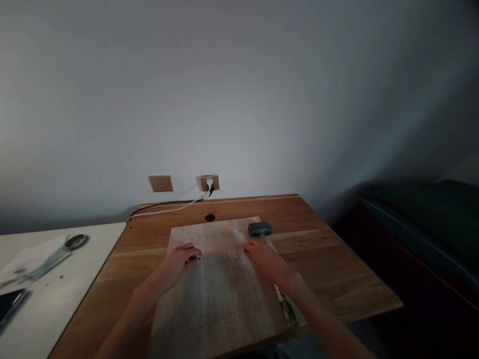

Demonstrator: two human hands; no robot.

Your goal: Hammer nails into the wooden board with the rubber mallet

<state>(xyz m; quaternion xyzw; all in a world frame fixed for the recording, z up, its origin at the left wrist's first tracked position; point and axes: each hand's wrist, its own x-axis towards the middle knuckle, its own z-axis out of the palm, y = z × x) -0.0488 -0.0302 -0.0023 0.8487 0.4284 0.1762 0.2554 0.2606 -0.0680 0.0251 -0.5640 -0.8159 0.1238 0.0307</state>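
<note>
A pale wooden board [220, 299] lies on the brown table, with two rows of small upright nails [217, 257] across its upper part. My left hand [180, 262] rests over the board at the left end of the nearer row. Its thumb and fingertips are pinched together, and whatever is between them is too small to name. At the right end of that row is my right hand [260, 253], its fingers curled in and their tips partly hidden. Just beyond it lies a mallet [260, 229] with a dark head, its handle mostly covered by my right hand and forearm.
Beside my right forearm is a packet with dark contents [287, 306]. A white table [90, 259] on the left holds a roll of tape [77, 242] and a phone [11, 304]. Cables [168, 211] run along the table's back to a wall socket [209, 183].
</note>
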